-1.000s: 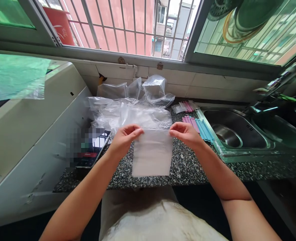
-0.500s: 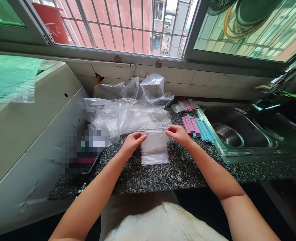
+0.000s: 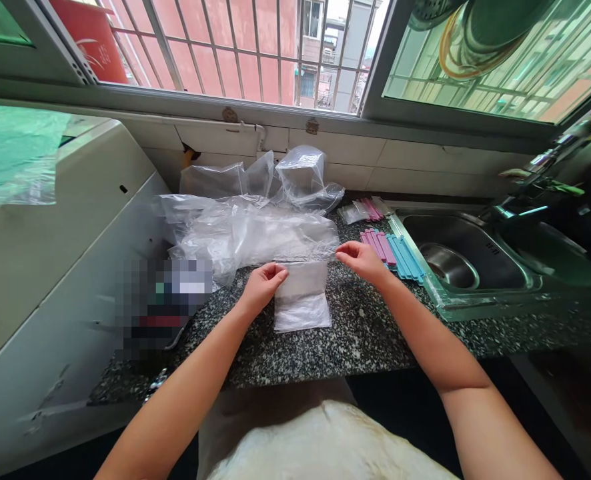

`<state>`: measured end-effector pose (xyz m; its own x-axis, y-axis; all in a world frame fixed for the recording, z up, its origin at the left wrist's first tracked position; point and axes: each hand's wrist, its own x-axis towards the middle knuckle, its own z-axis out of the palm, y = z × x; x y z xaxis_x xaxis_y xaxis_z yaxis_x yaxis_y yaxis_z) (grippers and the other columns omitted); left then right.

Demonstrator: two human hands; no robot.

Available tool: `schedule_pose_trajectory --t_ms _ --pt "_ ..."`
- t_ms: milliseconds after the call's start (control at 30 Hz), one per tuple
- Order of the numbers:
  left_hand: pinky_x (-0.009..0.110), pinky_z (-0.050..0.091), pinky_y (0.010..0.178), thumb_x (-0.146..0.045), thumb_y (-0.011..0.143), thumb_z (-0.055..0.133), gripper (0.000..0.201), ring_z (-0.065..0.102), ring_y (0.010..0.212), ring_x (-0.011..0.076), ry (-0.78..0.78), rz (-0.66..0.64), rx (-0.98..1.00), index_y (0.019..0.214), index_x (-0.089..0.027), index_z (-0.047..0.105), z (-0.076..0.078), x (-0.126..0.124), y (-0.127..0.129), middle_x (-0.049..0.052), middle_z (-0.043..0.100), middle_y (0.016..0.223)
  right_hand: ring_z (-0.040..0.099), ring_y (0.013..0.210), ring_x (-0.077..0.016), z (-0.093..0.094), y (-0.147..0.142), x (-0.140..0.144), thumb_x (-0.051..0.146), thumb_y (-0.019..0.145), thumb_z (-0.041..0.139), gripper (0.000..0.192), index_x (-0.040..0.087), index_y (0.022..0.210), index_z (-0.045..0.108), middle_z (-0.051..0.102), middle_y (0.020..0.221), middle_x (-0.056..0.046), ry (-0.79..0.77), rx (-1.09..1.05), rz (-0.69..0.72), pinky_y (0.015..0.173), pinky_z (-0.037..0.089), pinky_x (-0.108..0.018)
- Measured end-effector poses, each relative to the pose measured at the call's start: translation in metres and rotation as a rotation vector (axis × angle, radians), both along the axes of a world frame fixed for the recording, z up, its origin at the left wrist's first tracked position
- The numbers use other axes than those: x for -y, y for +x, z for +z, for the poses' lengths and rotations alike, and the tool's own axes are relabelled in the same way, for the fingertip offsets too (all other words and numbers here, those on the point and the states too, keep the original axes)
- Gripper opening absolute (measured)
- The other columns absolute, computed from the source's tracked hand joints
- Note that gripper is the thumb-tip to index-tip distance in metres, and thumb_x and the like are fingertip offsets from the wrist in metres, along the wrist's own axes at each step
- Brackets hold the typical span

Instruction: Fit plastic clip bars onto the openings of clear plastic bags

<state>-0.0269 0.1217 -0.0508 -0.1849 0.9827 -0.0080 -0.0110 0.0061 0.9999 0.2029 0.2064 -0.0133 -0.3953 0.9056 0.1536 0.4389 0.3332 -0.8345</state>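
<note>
Two hands over counter [image 3: 355,333] near its front edge: left hand [image 3: 263,285] pinching bag [image 3: 301,297] at top-left corner, right hand [image 3: 360,257] loosely curled, just off top-right corner; risk of flimsy bag sliding or folding under one-sided grip.

Both arms are bare all the way up, no sleeves, watch, rings or gloves on either of the hands. Lower down there's a cream-white garment [image 3: 320,447], soft and slightly fuzzy looking.
</note>
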Motion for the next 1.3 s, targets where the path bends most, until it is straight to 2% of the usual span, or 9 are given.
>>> schedule_pose_trajectory --t_ms 133,233,333,400,500,800,1033,1300 --pt "0.023 0.037 0.057 -0.045 0.056 0.07 0.032 0.046 0.057 0.0117 0.014 -0.005 -0.035 0.061 -0.015 0.06 0.0 0.002 -0.002 -0.002 0.055 0.057 0.061 0.07 -0.0166 0.022 0.056 -0.018 0.032 0.07 0.059 0.021 0.014 0.077 0.065 0.068 0.075 -0.006 0.151 0.088 -0.276 0.07 0.048 -0.031" --pt "0.023 0.039 0.059 -0.044 0.058 0.071 0.031 0.048 0.059 0.0119 0.033 -0.016 -0.044 0.063 -0.015 0.061 0.001 0.002 -0.003 -0.001 0.057 0.058 0.061 0.072 -0.0179 0.032 0.104 -0.023 0.028 0.07 0.056 0.02 0.013 0.079 0.067 0.069 0.077 -0.007 0.22 0.261 -0.494 0.071 0.047 -0.031" --pt "0.022 0.038 0.057 -0.045 0.057 0.072 0.033 0.047 0.057 0.0115 0.019 -0.026 -0.057 0.061 -0.015 0.06 0.001 0.002 -0.004 -0.002 0.056 0.057 0.063 0.078 -0.0198 0.033 0.137 -0.02 0.025 0.073 0.052 0.022 0.014 0.083 0.068 0.07 0.083 -0.009 0.168 0.497 -0.66 0.073 0.046 -0.03" --pt "0.022 0.037 0.057 -0.046 0.056 0.072 0.035 0.047 0.057 0.0114 0.012 -0.022 -0.059 0.06 -0.015 0.059 0.001 0.002 -0.004 -0.002 0.055 0.056 0.063 0.083 -0.021 0.029 0.148 -0.016 0.027 0.075 0.05 0.024 0.016 0.087 0.069 0.071 0.09 -0.009 0.09 0.676 -0.706 0.072 0.045 -0.029" --pt "0.023 0.037 0.058 -0.047 0.055 0.072 0.035 0.047 0.058 0.0115 0.006 -0.016 -0.054 0.061 -0.014 0.059 0.001 0.002 -0.005 -0.001 0.056 0.058 0.064 0.088 -0.022 0.02 0.153 -0.011 0.03 0.077 0.05 0.026 0.019 0.091 0.069 0.071 0.096 -0.008 -0.009 0.865 -0.698 0.07 0.044 -0.028" --pt "0.023 0.037 0.058 -0.044 0.057 0.069 0.031 0.046 0.058 0.0113 0.02 -0.004 -0.054 0.061 -0.015 0.059 -0.001 0.004 -0.006 -0.002 0.054 0.057 0.065 0.089 -0.0276 0.008 0.152 -0.014 0.034 0.078 0.049 0.032 0.018 0.096 0.07 0.07 0.097 -0.014 -0.075 1.044 -0.683 0.066 0.044 -0.032" --pt "0.023 0.035 0.054 -0.042 0.057 0.067 0.029 0.042 0.054 0.0102 0.029 -0.015 -0.051 0.056 -0.016 0.053 0.0 0.004 -0.006 -0.003 0.048 0.053 0.065 0.081 -0.0311 0.001 0.156 -0.024 0.037 0.074 0.053 0.032 0.017 0.091 0.071 0.07 0.091 -0.016 -0.096 1.075 -0.666 0.058 0.043 -0.034" --pt "0.022 0.031 0.051 -0.038 0.06 0.066 0.027 0.038 0.051 0.0086 0.055 -0.041 -0.03 0.054 -0.017 0.049 0.001 0.006 -0.006 -0.005 0.043 0.05 0.065 0.075 -0.0307 0.005 0.147 -0.027 0.03 0.071 0.058 0.021 0.018 0.08 0.072 0.069 0.083 -0.017 -0.094 1.098 -0.701 0.055 0.042 -0.035"
